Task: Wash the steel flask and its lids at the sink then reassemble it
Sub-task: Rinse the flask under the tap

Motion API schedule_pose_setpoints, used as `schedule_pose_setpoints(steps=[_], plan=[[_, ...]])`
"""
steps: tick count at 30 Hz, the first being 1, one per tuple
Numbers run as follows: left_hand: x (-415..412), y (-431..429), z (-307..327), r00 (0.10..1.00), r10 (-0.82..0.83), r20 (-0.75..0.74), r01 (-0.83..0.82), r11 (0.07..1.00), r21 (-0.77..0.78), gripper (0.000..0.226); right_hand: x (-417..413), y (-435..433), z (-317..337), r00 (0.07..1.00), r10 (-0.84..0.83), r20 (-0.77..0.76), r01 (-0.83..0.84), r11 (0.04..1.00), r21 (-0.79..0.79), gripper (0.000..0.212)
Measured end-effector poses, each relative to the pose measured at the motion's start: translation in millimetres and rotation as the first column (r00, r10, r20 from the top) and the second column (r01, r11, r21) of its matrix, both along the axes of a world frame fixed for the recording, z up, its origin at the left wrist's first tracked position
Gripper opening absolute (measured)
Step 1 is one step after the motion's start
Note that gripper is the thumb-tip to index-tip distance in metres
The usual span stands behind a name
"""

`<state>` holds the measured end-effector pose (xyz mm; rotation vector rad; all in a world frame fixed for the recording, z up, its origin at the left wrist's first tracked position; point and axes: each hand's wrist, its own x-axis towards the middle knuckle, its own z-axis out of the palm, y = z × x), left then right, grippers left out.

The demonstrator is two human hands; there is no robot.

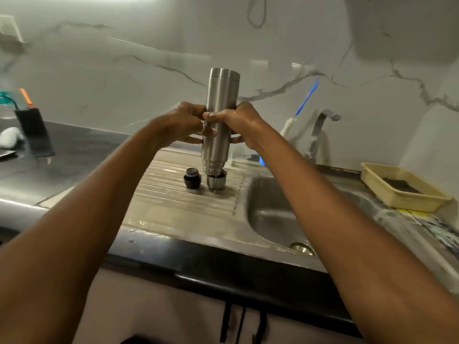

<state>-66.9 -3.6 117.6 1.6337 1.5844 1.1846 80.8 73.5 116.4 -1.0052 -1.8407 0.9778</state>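
1. Marble-backed sink point(273, 212): a person is holding the steel flask point(221, 95) upside down over the drainboard point(173, 202).
2. Left hand point(182, 122) and right hand point(238, 122) are both gripping its body.
3. Black lid point(192, 178) is sitting on the drainboard beside the steel cap point(216, 182), which is standing directly under the flask's mouth.

No text, label, brand, number or sign can be read on anything in view; every surface is plain or blurred.

Place: home kitchen, no question.
Giveaways: steel sink point(263, 194) with ribbed drainboard point(173, 202), tap point(325, 117) behind, marble-look wall point(124, 70), dark countertop point(74, 155), cupboard point(149, 306) below.
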Motion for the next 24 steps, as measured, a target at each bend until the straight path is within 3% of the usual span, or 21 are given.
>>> schedule_pose_setpoints(steps=[6, 12, 24], plan=[[-74.2, -16.9, -14.0, 0.988, 0.151, 0.042, -0.149, 0.988, -0.05, 0.051, -86.2, -15.2, -16.7, 0.996, 0.087, 0.031, -0.088, 0.996, 0.024, 0.058], [-123.8, -7.0, -45.4, 0.976, 0.201, 0.088, -0.197, 0.979, -0.055, 0.066, -143.8, -6.2, -40.8, 0.993, 0.075, 0.087, -0.08, 0.995, 0.061, 0.059], [-156.4, 46.2, -86.7, 0.968, 0.237, 0.08, -0.235, 0.972, -0.028, 0.066, -182.7, 30.8, -71.8, 0.992, 0.027, 0.123, -0.034, 0.998, 0.05, 0.057]])
